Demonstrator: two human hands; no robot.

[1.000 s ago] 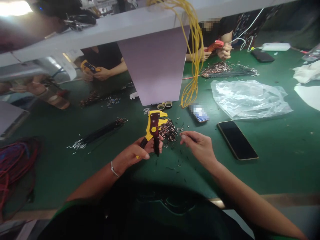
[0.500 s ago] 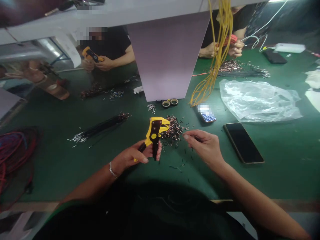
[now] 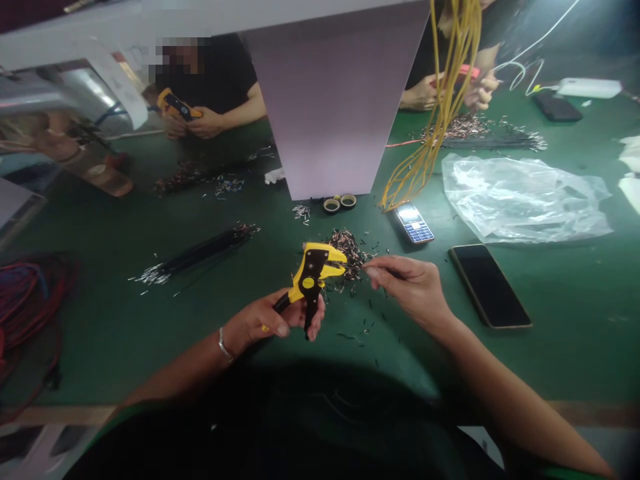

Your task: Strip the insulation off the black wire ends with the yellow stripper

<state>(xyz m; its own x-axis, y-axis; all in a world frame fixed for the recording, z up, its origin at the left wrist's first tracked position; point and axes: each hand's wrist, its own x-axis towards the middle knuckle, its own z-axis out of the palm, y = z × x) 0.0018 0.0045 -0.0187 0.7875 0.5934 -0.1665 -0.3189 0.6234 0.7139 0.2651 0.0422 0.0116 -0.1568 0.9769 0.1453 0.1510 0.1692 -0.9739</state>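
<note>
My left hand (image 3: 280,317) is closed around the handles of a yellow and black wire stripper (image 3: 311,280), whose jaws point right. In a pinch, my right hand (image 3: 410,283) holds a thin dark wire (image 3: 367,265); its tip is at the stripper's jaws, and I cannot tell whether it sits between them. Behind the jaws lies a heap of short wire pieces (image 3: 353,243) with copper-coloured ends. A bundle of black wires (image 3: 200,253) with pale tips rests on the green table (image 3: 240,373) to the left.
Right of my hand are a smartphone (image 3: 490,287), a keypad phone (image 3: 414,223) and a clear plastic bag (image 3: 525,200). Yellow wires (image 3: 440,120) hang beside a pale panel (image 3: 335,113). Two tape rolls (image 3: 340,203) lie below it. Red cables (image 3: 30,313) are far left. Two people work opposite.
The stripper has moved slightly right and towards me, bringing its jaws up to the wire in my right hand. My right hand has barely moved. The view has shifted a little.
</note>
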